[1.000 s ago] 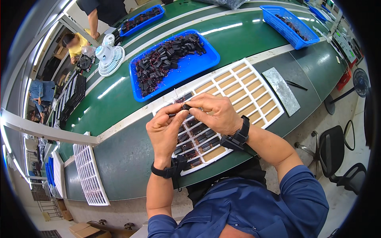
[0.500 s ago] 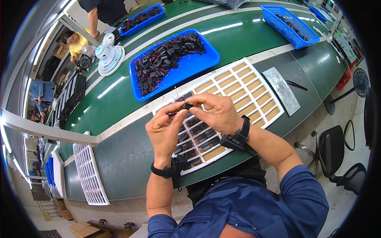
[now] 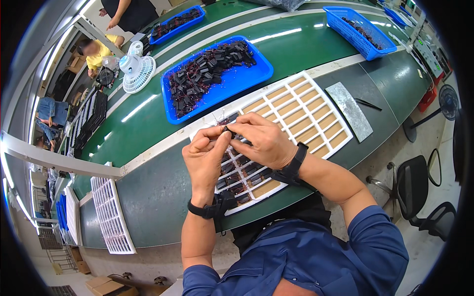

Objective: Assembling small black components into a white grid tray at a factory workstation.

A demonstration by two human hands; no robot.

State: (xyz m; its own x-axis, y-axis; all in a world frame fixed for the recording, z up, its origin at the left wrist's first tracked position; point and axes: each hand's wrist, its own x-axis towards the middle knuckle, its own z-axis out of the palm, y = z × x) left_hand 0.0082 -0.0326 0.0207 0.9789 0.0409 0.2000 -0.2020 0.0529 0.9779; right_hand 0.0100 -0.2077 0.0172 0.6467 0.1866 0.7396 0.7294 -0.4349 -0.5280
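Note:
My left hand point(image 3: 204, 157) and my right hand point(image 3: 265, 142) meet over the white gridded tray point(image 3: 299, 115). Both are closed, thumbs and fingertips pinching a small black part point(image 3: 228, 131) between them. Fingers cover most of that part, so its exact kind is hidden. Thin wires stick up just beyond my left fingertips. Beneath my hands, the tray's left compartments hold several black blocks point(image 3: 227, 167) with reddish wires. Its right compartments show a tan bottom.
Beyond the tray, a blue bin point(image 3: 266, 74) holds a heap of black wired blocks. A metal plate point(image 3: 349, 111) and black tweezers point(image 3: 368, 104) lie to the right. Another white grid tray point(image 3: 112, 215) sits left. A white fan point(image 3: 138, 71) and co-workers are farther back.
The pinched black part has turned and shifted slightly left between my fingertips. My right hand has moved a little left, its fingers more curled. A co-worker's arms at the back have moved.

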